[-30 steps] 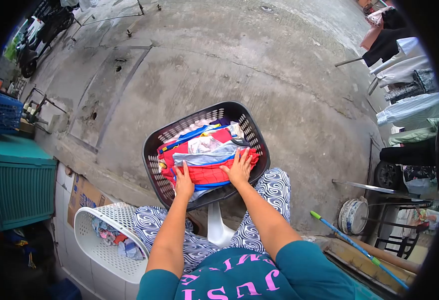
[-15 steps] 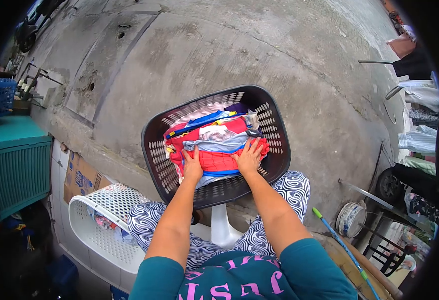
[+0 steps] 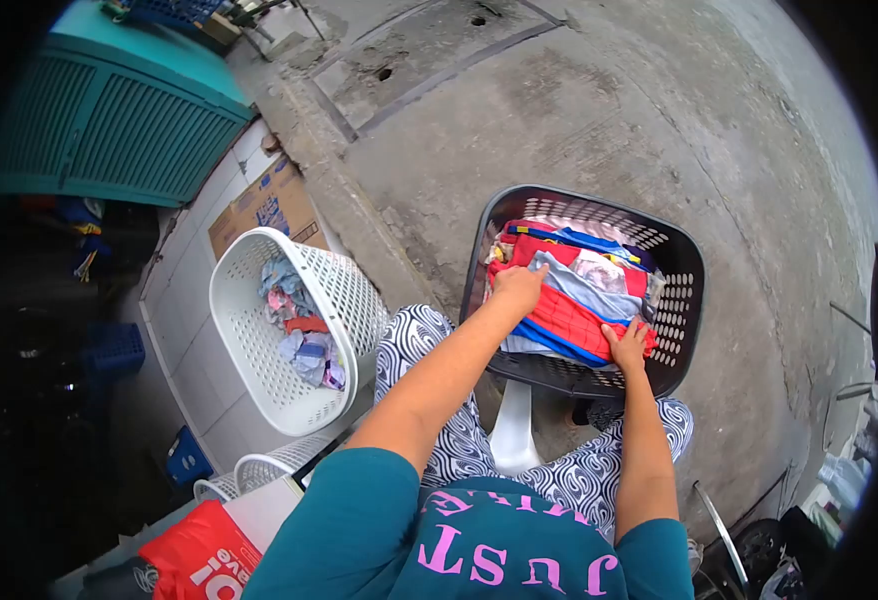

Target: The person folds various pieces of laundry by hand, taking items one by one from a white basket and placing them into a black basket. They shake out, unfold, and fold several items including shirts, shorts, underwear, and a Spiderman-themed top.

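A rough concrete yard floor [image 3: 599, 120] spreads out below, with a teal slatted cabinet [image 3: 109, 130] at the upper left and a flattened cardboard box [image 3: 264, 205] against the tiled step; the person sits with patterned trousers showing, a dark laundry basket [image 3: 684, 300] resting on the knees. Inside it lies a stack of folded clothes [image 3: 569, 295], red and blue on top, filling most of the basket; the left hand [image 3: 519, 288] presses flat on the near-left edge of the stack, fingers spread rather than clenched; the right hand [image 3: 627, 345] lies open on the near-right corner, grasping nothing. To the left a white laundry basket [image 3: 344, 300] tilts against the leg, a few crumpled garments [image 3: 299, 330] in its bottom. The stack looks soft and light, likely to slump or slide apart if lifted by one edge; taking it from underneath on both sides, or carrying the basket by its rim, seems the surer hold.
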Tool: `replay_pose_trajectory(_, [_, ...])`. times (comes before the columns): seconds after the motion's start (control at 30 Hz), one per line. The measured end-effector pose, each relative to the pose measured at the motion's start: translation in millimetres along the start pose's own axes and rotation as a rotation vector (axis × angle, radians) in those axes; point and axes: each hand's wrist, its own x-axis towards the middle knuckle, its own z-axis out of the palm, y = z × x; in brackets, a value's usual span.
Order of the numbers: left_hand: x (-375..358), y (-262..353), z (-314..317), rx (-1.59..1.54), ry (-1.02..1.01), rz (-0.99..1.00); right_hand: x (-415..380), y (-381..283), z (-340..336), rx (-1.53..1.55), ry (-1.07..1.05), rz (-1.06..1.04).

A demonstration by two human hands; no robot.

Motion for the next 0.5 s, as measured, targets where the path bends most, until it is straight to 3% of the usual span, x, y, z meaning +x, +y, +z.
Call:
replay_pose_trajectory(0.1, [-64, 2, -64, -0.268, 0.405, 0.115, 4, 12, -8, 0.139, 0.082, -0.095])
replay_pose_trajectory(0.17, [-105, -14, -81, -0.358, 0.856, 0.128, -13, 6, -16, 0.205, 0.276, -0.154])
replay_pose_trajectory(0.27, [-159, -66, -67, -0.300, 1.041, -0.199, -36, 0, -12, 0.381, 0.412, -0.258])
replay_pose_trajectory(0.33, [-189, -109, -33, -0.281, 1.106, -0.429, -54, -1, -5, 0.418, 0.380, -0.334])
replay_pose_trajectory(0.4, [-211, -149, 13, -0.386, 1.024, -0.613, -73, -8, 2, 0.452, 0.347, -0.399])
replay_pose_trajectory(0.5, [-242, -172, 70, -0.490, 0.711, -0.781, -101, -24, 19, 0.543, 0.395, -0.631])
